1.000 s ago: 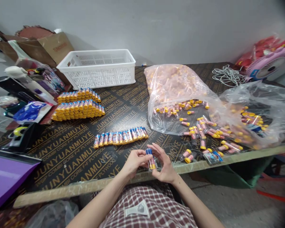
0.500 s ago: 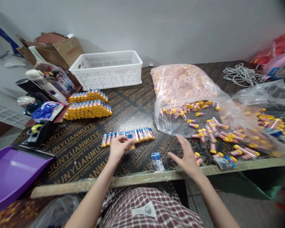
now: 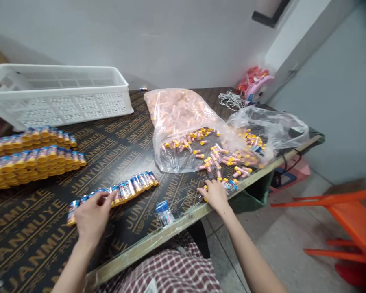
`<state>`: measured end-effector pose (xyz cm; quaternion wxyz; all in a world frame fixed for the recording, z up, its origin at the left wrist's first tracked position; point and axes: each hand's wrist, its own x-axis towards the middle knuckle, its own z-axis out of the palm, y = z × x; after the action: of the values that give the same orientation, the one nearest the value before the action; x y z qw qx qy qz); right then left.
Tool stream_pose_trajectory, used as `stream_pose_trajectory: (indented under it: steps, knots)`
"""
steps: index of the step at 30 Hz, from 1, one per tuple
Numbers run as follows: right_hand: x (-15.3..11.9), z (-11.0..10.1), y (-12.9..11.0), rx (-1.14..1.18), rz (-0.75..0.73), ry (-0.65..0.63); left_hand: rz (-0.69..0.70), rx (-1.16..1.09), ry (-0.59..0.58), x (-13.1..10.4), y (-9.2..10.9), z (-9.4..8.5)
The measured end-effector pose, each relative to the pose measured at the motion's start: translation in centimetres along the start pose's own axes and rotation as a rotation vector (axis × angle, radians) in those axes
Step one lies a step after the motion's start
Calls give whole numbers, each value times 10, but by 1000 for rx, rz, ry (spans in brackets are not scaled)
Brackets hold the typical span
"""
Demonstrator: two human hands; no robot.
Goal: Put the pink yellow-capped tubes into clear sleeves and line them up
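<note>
My left hand [image 3: 93, 213] is at the row of blue-and-yellow labelled tubes [image 3: 136, 185], its thumb and fingers pressed together over the row; what they hold, if anything, is hidden. Near the table's front edge, my right hand [image 3: 215, 196] has its fingers bent over small yellow-capped pink tubes beside a flat blue packet [image 3: 231, 186]. Whether a tube is in its grasp is not clear. Between the hands lies a small stack of blue-topped labels [image 3: 164, 213]. Loose pink tubes [image 3: 213, 158] spill from a large clear bag [image 3: 183, 110] beyond my right hand.
A white plastic basket [image 3: 64, 101] stands at the back left, with stacked finished-looking tubes [image 3: 33, 160] in front. At the back right are a coiled white cable [image 3: 230, 99] and a pink fan [image 3: 259, 90]. An orange stool [image 3: 350, 219] stands on the floor at right.
The view has swung to the right. My right hand has moved from beside the label stack to the loose pink tubes. My left hand now lies against the row; the tube it held is no longer visible.
</note>
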<state>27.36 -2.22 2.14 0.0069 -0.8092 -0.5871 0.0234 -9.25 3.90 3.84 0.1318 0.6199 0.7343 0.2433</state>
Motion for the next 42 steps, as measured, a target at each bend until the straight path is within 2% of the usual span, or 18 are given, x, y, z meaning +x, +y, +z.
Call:
stream_pose_trajectory:
  steps: [1,4,6,8,14,19,27,35,39,42]
  knots:
    - [0,1,-1,6,4,-7,84,-68,-73,-11,10,9]
    - [0,4,-8,44,-7,-38,324,-189,-404,-39,37,41]
    - [-1,6,-15,76,-31,-58,381,-150,-520,-50,49,60]
    - [-2,7,-24,104,-62,-69,392,-86,-558,-54,55,72]
    - [-8,2,-48,126,-105,-58,376,-50,-590,-49,56,78]
    - [-9,-7,-53,112,-86,-54,372,-51,-608,-49,57,78]
    - [-14,-5,-61,127,-128,-187,368,-110,-566,-50,55,79]
    - [-10,1,-69,221,-166,-214,364,-108,-470,-60,54,75]
    - [-4,3,-69,327,-219,-216,327,-264,-409,-62,56,73]
    - [1,8,-69,438,-262,-217,112,-560,-469,-61,57,72]
